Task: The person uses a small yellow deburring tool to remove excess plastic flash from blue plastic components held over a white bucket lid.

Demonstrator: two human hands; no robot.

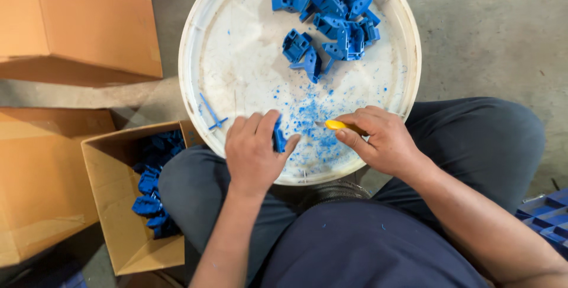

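Pinching a small, stiff, light blue plastic moulded part [278, 137] in closed left hand [253, 156]; right hand [381, 140] grips yellow-handled knife [338, 125], edges likeliest hold.

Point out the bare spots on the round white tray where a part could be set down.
Bare: the left half of the round white plastic tray, between its rim and the blue plastic parts heaped far-side. Crowded: blue shavings before the left hand and right hand.
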